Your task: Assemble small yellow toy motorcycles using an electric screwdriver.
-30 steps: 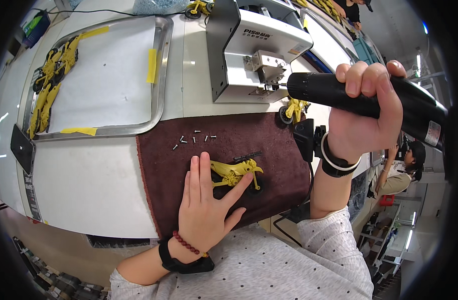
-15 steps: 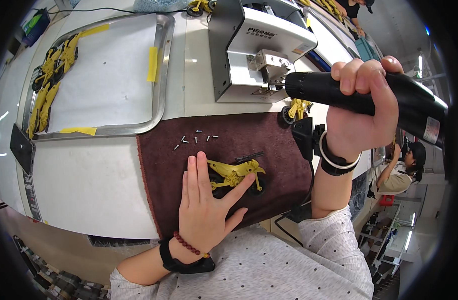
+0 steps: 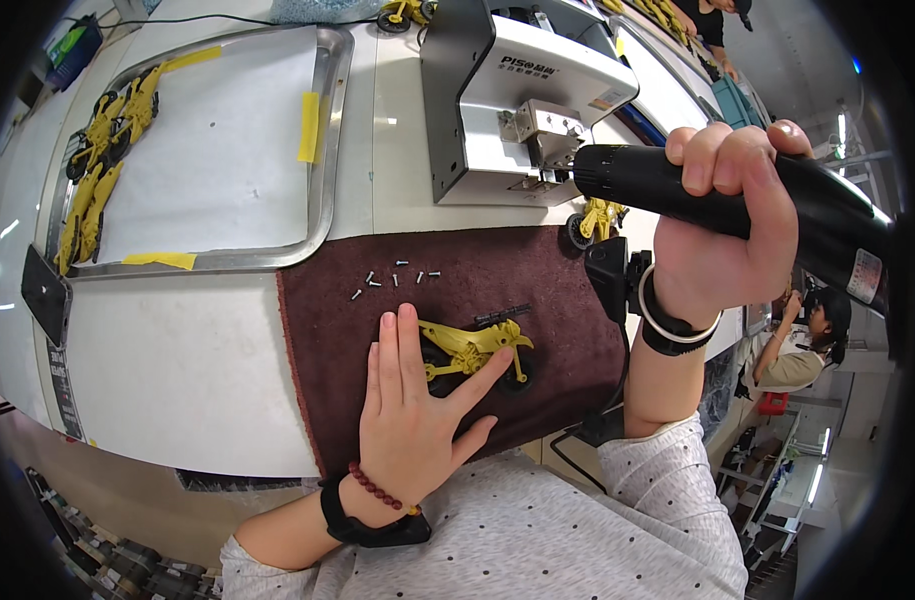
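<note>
My left hand (image 3: 415, 405) lies flat with fingers spread. Its index fingertip touches a yellow toy motorcycle (image 3: 467, 346) with black wheels, which rests on its side on a dark maroon cloth (image 3: 322, 350). My right hand (image 3: 732, 210) wraps round a black electric screwdriver (image 3: 667, 182), held level above the table. The tool's tip points at the metal outlet block (image 3: 549, 130) on the front of a grey and black screw feeder (image 3: 497, 90). Several small silver screws (image 3: 395, 279) are scattered on the cloth beyond my left fingertips.
At the left, a metal tray (image 3: 329, 190) lined with white paper holds several yellow motorcycles (image 3: 102, 150). Another yellow motorcycle (image 3: 595, 222) stands by the feeder's near right corner. A dark flat device (image 3: 47, 297) sits beside the tray. Other people (image 3: 802, 340) are off to the right.
The view has shifted very slightly. Both hands, the screwdriver and the toy motorcycle hold the same places relative to each other.
</note>
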Available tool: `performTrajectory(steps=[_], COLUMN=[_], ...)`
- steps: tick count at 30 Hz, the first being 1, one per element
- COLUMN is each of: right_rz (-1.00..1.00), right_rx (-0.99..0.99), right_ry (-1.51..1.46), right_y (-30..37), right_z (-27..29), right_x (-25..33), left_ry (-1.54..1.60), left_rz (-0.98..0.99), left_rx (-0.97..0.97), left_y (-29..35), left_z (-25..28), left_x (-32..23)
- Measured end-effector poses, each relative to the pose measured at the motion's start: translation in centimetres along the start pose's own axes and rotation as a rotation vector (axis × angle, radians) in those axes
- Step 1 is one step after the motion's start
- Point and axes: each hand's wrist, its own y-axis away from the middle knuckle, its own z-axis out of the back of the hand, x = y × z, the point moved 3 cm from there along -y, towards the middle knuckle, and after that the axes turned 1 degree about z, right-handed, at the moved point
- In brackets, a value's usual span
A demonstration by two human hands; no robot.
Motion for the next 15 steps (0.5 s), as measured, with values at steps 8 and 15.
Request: performTrajectory(steps=[8,15], right_rz=[-0.402,-0.537], right_rx=[-0.112,-0.061], right_ry=[-0.356,-0.531], right_y=[-2.8,-1.9], right_z=[-2.8,-2.8], right_x=[0.4,6.2], left_ry=[-0.007,0.003], left_rz=[0.022,0.010], left_rx=[-0.005,-0.039], left_y=[0.1,0.1], left_z=[0.0,-0.2], left_x=[0.2,0.1])
